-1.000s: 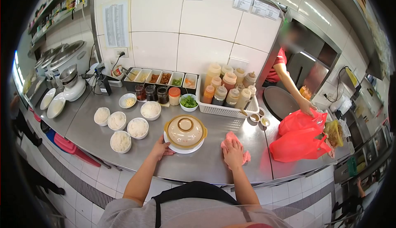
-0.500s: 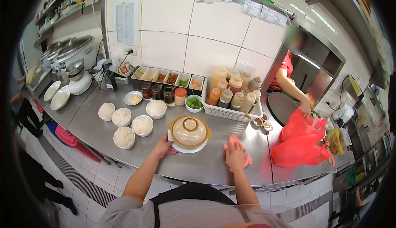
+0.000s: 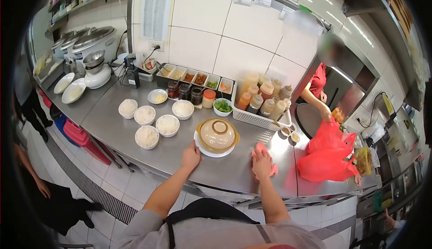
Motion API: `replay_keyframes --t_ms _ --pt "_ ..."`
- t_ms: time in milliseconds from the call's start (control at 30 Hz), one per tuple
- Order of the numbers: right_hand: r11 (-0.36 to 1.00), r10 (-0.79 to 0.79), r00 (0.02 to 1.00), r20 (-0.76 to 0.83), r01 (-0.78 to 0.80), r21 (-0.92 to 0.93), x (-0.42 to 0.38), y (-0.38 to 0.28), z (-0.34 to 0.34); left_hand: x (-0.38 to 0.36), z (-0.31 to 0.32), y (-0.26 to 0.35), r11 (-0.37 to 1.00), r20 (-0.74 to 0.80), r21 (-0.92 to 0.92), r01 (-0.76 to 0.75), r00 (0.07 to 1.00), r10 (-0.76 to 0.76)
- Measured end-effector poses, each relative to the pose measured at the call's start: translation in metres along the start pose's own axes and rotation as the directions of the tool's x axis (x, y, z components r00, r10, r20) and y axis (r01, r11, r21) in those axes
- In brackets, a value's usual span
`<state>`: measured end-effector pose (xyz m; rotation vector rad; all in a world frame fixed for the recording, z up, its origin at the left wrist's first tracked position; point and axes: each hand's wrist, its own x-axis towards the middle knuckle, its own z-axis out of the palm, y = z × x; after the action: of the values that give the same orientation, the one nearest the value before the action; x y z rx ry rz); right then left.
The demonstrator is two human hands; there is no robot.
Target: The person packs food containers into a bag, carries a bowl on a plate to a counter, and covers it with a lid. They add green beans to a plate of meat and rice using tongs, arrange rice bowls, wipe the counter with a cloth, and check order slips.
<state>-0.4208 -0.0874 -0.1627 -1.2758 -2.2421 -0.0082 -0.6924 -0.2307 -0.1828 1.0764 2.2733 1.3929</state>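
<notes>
A tan clay pot with a domed lid stands on a white plate in front of me. My left hand grips the plate's left rim; part of its fingers is hidden. To the right of the pot, my right hand presses a crumpled pink cloth onto the steel counter, with its fingers over the cloth. Several bowls of white rice sit left of the pot. Behind it is a small bowl of green herbs.
A white basket of sauce bottles stands at the back. Beside it are jars and a topping tray. A co-worker's hand is at a red plastic bag on the right. Another person stands at lower left.
My view has turned, so the counter's things appear shifted right. Both hands stay at the plate and cloth. The person at lower left shows more now.
</notes>
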Motion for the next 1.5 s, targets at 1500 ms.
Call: replay_keyframes --t_ms 1500 --pt "0.995 -0.104 0.950 -0.294 0.100 -0.027 0.542 0.033 -0.206 0.002 0.022 0.011 0.945 -0.442 0.279 0.169 0.896 -0.030"
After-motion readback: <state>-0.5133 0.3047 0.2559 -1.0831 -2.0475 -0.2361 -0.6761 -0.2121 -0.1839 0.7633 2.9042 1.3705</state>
